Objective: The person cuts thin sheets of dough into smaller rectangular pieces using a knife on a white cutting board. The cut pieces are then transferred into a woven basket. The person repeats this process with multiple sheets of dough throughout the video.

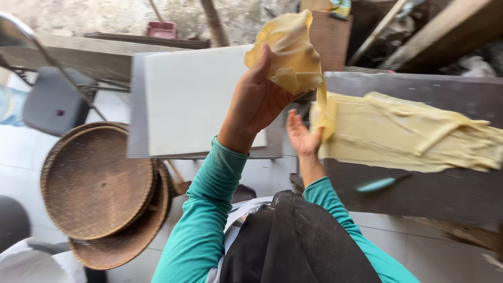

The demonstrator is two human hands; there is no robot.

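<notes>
Two bare hands work a pale yellow sheet of dough (pixel 293 50). The left hand (pixel 257 97) is raised, its fingers closed around a bunched fold of the sheet, which rises above the hand and hangs down in a thin strip on its far side; the fingertips themselves are hidden behind the dough. The right hand (pixel 303 135) sits lower, palm up and fingers spread loosely, touching the near edge of a long stack of dough sheets (pixel 414 136) lying on a grey table (pixel 419 194). The stack's far end is blurred and cut off by the frame edge. A teal-handled knife (pixel 381 183) lies on the table just below the stack, its blade hard to make out. A white board (pixel 194 99) stands behind the left hand, and round woven trays (pixel 99 183) rest further left.
</notes>
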